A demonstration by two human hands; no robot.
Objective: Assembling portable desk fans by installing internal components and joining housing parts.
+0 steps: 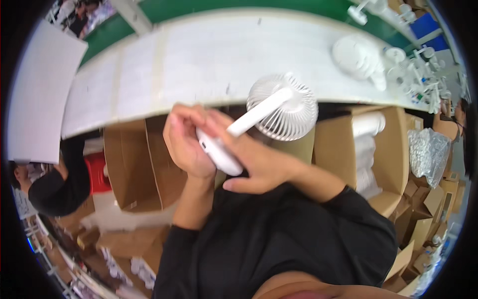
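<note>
A white desk fan (264, 110) is held in front of my chest, lying tilted with its round slatted head (298, 114) up to the right, by the table's front edge. Its rounded base (222, 157) is between my palms. My left hand (188, 142) cups the base from the left, with fingers curled at its top edge. Across the base from the right lies my right hand (256, 162), its fingers reaching toward the stem and its thumb below the base. A small dark slot shows on the base's side. My hands partly hide the base.
The long white table (209, 60) carries white fan parts (356, 55) at its right. Open cardboard boxes flank me, at left (127, 169) and at right (336, 149), the latter holding white wrapped items. Co-workers (62, 184) are at far left and far right.
</note>
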